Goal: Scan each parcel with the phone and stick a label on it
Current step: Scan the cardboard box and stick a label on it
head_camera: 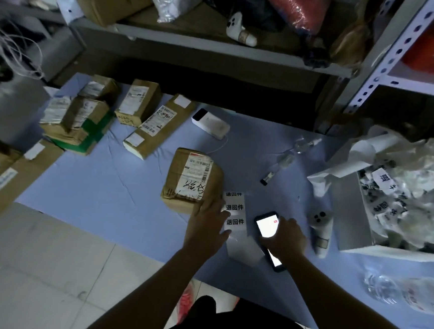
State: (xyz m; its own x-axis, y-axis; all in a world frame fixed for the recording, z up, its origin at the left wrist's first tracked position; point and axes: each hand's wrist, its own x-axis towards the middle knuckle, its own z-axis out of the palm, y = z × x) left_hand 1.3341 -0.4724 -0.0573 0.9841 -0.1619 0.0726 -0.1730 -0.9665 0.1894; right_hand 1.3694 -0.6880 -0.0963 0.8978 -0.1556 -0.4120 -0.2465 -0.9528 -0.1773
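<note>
Gripping the phone point(266, 224) from its right side, the right hand point(286, 237) is curling its fingers round the edge, and the bright white screen is facing up. I cannot tell if the phone is lying on the blue sheet point(105, 186) or is being held a little above it. A second lit screen point(277, 260) is showing just under the wrist; whether it is another device is not clear.

The left hand point(207, 223) is resting with quite straight fingers on the near right corner of the parcel point(192, 180), touching it and not closing round it. This parcel is a brown taped box with a shipping slip and black handwriting on top, and it is sitting on the sheet, just left of the label strip point(236, 212). The strip is lying between the two hands and is showing three printed labels.

Behind, the other parcels point(156, 126) are lying in a row along the left and far side of the sheet. A white power bank point(210, 123) with a cable is sitting near them. A white controller point(321, 232) is lying just right of the phone, beside a grey box point(347, 208) that is holding crumpled papers point(416, 195). A metal shelf point(220, 45) is standing at the far side.
</note>
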